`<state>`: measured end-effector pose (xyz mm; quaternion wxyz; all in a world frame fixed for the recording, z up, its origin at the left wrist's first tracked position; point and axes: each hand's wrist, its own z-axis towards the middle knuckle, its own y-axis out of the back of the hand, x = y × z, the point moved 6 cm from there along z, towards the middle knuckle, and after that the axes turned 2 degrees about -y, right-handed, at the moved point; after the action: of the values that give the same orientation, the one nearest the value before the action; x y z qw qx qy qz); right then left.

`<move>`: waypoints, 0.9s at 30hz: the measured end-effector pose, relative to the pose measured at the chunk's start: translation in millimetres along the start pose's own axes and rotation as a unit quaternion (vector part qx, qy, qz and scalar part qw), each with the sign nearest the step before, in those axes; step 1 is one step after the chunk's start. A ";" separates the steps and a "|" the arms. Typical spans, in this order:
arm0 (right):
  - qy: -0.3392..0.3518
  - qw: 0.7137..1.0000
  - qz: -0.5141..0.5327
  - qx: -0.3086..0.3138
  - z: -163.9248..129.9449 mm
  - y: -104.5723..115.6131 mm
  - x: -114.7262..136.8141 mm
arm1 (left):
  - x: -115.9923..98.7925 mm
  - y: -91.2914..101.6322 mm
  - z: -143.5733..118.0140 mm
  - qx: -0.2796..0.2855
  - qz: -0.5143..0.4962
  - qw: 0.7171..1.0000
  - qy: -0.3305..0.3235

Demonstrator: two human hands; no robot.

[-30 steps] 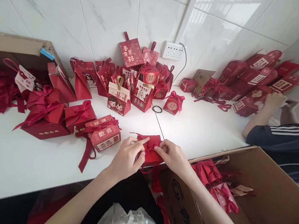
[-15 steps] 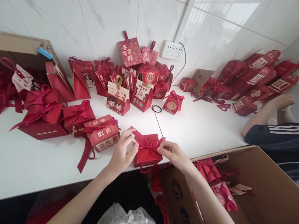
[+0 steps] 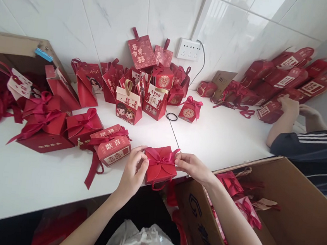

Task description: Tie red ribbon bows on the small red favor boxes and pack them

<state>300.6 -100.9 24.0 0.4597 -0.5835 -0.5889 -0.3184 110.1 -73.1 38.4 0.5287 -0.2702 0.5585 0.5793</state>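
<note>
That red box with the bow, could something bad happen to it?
Maybe. The red box sits at the very edge of the white table, so it might tip off into the gap below. Both hands, left hand and right hand, pinch the bow ends; a hard tug could undo it.

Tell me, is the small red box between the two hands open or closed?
Closed. The red box has its petal flaps folded flat, with a ribbon bow tied across the top. The left hand and right hand hold its sides.

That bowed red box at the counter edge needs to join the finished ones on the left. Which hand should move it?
Left, probably. The left hand already grips the red box on the side facing the finished boxes; the right hand only pinches its ribbon end.
</note>
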 end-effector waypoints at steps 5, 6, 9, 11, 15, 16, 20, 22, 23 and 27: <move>0.017 0.994 0.096 -0.041 13.1 8.7 2.8 | -2.4 -3.2 7.0 0.040 -0.038 0.998 0.014; 0.018 0.993 0.106 -0.052 15.6 9.8 3.9 | -3.6 -4.5 8.0 0.044 -0.038 0.998 0.013; 0.014 0.992 0.107 -0.067 20.6 9.2 7.9 | -4.7 -7.6 10.3 0.039 -0.021 0.999 0.025; 0.008 0.993 0.084 -0.081 21.5 8.7 9.8 | -4.0 -9.0 11.0 0.031 -0.007 0.999 0.030; 0.000 0.995 0.045 -0.093 21.6 8.2 8.3 | -4.9 -8.2 10.7 0.012 0.023 1.000 -0.010; 0.004 0.994 0.048 -0.095 22.0 8.6 7.9 | -6.1 -6.8 10.4 0.006 0.030 0.999 -0.027; 0.051 0.989 0.060 -0.126 26.8 12.1 14.8 | -11.7 -6.2 9.8 0.040 0.050 0.995 -0.083; 0.080 0.988 0.040 -0.128 32.9 11.1 23.7 | -13.3 -8.3 10.3 0.077 0.051 0.992 -0.092; 0.095 0.988 0.026 -0.123 37.0 9.7 29.0 | -13.8 -9.1 10.6 0.092 0.050 0.990 -0.093; 0.074 0.994 -0.063 -0.047 59.0 -1.3 37.6 | -15.1 -13.5 11.9 0.151 0.054 0.983 -0.095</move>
<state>293.2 -32.4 36.4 0.4532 -0.5410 -0.5735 -0.4159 130.3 -69.1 49.9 0.5821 -0.1010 0.6002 0.5392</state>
